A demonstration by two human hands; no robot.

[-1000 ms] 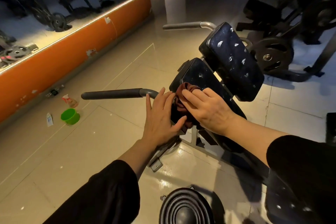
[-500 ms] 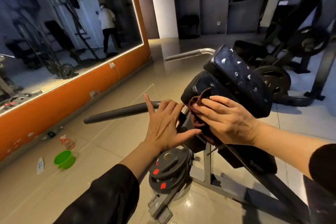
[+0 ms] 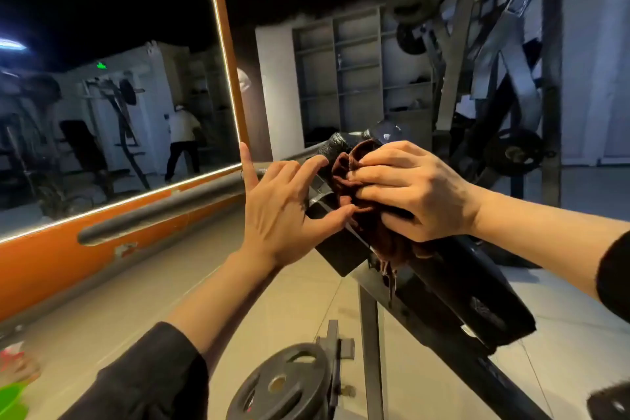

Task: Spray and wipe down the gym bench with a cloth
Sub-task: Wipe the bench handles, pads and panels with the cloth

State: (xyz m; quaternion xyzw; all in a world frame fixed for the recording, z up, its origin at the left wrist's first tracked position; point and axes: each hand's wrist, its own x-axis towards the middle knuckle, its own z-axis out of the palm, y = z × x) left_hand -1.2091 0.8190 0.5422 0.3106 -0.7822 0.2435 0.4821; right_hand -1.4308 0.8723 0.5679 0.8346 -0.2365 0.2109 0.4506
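A black padded gym bench (image 3: 453, 280) slopes from lower right up to centre on a grey metal frame. My right hand (image 3: 412, 191) grips a dark red-brown cloth (image 3: 366, 215) and presses it against the upper part of the pad; a ragged end of the cloth hangs below. My left hand (image 3: 279, 211) lies flat with spread fingers against the left side of the pad, its thumb touching the pad's edge beside the cloth. No spray bottle is clearly visible.
A long padded handle bar (image 3: 163, 211) sticks out to the left of the bench. Weight plates (image 3: 283, 385) sit on a peg below. An orange-framed wall mirror (image 3: 112, 112) is at left, a plate-loaded machine (image 3: 494, 78) behind, a green cup (image 3: 12, 399) on the floor.
The view has tilted upward, so the bench and my hands sit lower against the room. My right hand has kept the cloth on the pad and moved it toward the top end; my left hand stays alongside.
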